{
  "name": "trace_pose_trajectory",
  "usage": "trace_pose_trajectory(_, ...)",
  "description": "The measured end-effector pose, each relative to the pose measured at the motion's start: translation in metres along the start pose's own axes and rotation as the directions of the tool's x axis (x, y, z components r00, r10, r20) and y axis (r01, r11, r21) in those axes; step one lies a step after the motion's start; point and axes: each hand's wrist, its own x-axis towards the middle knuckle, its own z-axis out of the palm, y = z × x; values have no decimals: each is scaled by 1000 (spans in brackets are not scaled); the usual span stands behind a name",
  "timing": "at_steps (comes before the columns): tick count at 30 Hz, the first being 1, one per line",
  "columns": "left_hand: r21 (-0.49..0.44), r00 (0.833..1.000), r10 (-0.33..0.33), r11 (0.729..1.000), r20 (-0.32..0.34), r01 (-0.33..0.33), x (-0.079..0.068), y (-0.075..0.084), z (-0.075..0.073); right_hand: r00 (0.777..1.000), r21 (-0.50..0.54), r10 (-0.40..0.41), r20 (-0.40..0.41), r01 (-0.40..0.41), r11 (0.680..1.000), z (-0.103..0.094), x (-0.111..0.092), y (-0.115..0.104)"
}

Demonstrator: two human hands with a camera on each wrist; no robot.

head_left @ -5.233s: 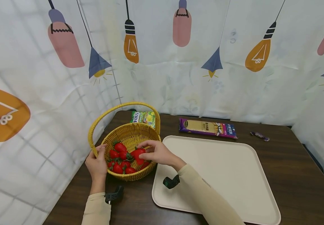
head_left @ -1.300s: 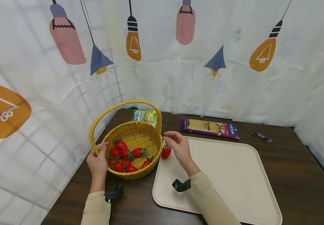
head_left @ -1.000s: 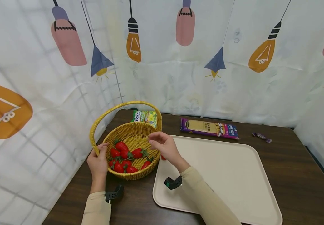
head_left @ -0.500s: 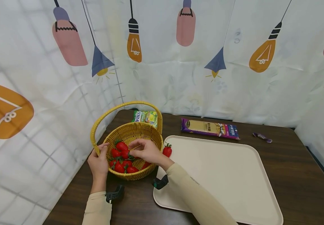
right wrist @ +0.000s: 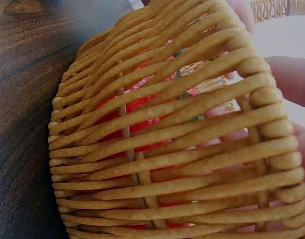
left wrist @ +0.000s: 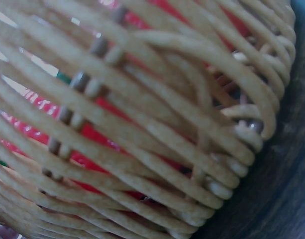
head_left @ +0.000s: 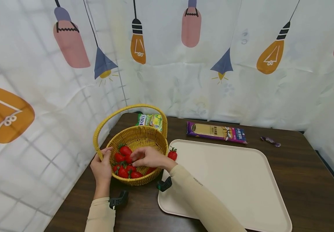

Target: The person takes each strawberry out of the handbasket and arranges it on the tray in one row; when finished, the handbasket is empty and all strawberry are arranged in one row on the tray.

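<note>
A yellow wicker basket (head_left: pixel 143 132) with a tall arched handle holds several red strawberries (head_left: pixel 122 173). My left hand (head_left: pixel 101 166) grips the basket's left rim at the foot of the handle. Inside the basket is my right hand (head_left: pixel 149 157), its thumb and fingertips bent at the leafy end of a strawberry (head_left: pixel 128 159) in the middle; I cannot tell whether they pinch it. That hand hides part of the basket's right side. One more strawberry (head_left: pixel 172 154) lies on the left edge of a cream tray (head_left: pixel 227 187). Both wrist views show mostly woven basket wall, with red fruit through the gaps.
Behind the basket lies a green FOX'S candy bag (head_left: pixel 150 121). A purple pasta packet (head_left: pixel 216 132) rests beyond the tray, and a small wrapped candy (head_left: pixel 270 141) sits at the back right. A printed curtain (head_left: pixel 167 80) surrounds the dark wooden table (head_left: pixel 309 180).
My right hand has put a strawberry from the basket on the tray's left edge, let it go and moved back left into the basket. My left hand keeps its grip on the rim.
</note>
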Motion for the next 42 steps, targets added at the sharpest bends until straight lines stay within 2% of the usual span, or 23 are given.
trace_pose_trajectory(6,12,1000,2,1000,-4,-2,-2,3,-1,994,-91,44,101,-35,995,3,2,-3)
trace_pose_trajectory(12,21,1000,20,1000,1,-20,-4,6,-1,977,-99,65,202,-45,994,4,0,-4)
trace_pose_trajectory(21,19,999,36,999,-11,-36,-5,6,0,959,-44,88,271,-79,996,3,3,-3)
trace_pose_trajectory(27,23,999,33,999,-22,-33,-5,6,0,937,-125,118,328,-80,989,4,5,-3)
trace_pose_trajectory(30,25,999,38,999,-24,-38,-5,5,1,931,-146,108,348,-59,987,4,5,-3)
trace_pose_trajectory(42,-2,998,48,999,-33,-48,-4,4,1,926,3,6,377,-8,1000,0,5,3)
